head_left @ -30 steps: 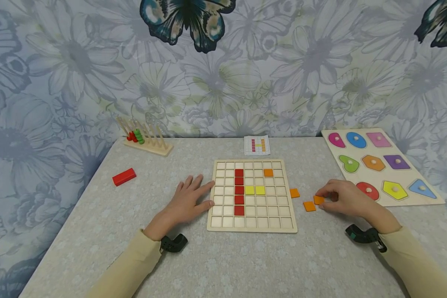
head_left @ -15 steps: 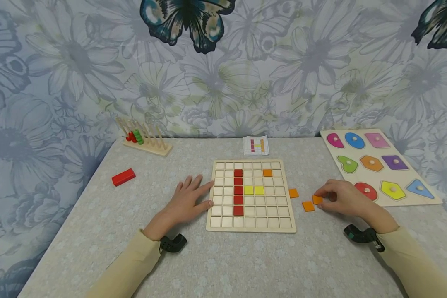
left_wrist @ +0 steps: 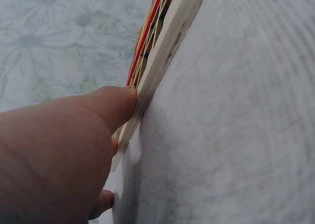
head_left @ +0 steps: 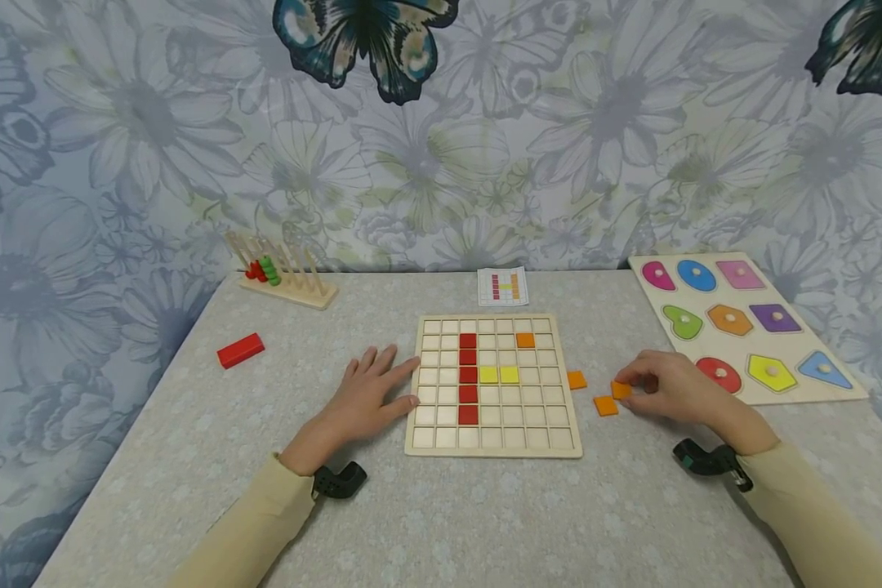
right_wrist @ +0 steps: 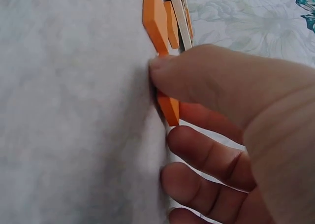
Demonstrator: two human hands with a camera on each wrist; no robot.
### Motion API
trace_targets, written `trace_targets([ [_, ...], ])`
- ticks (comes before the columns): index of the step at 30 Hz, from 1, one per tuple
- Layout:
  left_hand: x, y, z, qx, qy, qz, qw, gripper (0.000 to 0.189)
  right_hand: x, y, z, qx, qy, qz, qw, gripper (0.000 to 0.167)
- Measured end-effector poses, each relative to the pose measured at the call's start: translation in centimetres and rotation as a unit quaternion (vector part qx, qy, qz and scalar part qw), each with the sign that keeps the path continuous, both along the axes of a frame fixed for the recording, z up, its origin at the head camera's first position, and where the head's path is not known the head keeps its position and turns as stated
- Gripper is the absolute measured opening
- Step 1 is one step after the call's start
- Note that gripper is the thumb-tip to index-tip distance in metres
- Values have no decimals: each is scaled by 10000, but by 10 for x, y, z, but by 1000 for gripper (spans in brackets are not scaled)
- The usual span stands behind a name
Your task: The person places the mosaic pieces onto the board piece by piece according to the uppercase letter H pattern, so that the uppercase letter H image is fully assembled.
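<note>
A square wooden grid board (head_left: 494,441) lies mid-table, with a column of red tiles (head_left: 468,375), two yellow tiles (head_left: 499,374) and one orange tile (head_left: 525,340) set in its cells. My left hand (head_left: 363,400) rests spread at the board's left edge, thumb and index finger touching the rim; the left wrist view shows the thumb (left_wrist: 120,103) against it. Right of the board, my right hand (head_left: 676,392) pinches an orange tile (head_left: 621,389) between thumb and fingers, low at the tabletop. Two more orange tiles lie nearby, one close to it (head_left: 606,406) and another at the board's right edge (head_left: 576,380).
Behind the board lies a pattern card (head_left: 503,287). A wooden peg stand (head_left: 287,287) with red and green beads is at back left, a red block (head_left: 240,350) in front of it. A shape puzzle board (head_left: 750,327) lies at the right, close to the right hand.
The whole head view has shifted slightly left. Against the board, both hands look nearly still; the right hand keeps its pinch on the orange tile.
</note>
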State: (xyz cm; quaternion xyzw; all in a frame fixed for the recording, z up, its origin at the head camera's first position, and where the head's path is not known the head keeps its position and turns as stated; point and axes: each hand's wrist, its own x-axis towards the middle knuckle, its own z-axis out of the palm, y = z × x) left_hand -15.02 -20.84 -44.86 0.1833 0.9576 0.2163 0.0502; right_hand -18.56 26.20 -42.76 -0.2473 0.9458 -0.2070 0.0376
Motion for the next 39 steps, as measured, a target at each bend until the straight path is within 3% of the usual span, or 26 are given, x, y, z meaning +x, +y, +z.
trace_targets([
  [14,0,-3,-1,12,-49,-8,10000,62,-30,-31,10,-214,311,386,9985,23],
  [27,1,-1,-1,-9,-99,22,9999,63,-52,-66,17,-181,-40,475,9987,29],
  [39,0,0,2,-5,-5,20,10000,63,-63,-86,23,-97,12,645,9979,23],
])
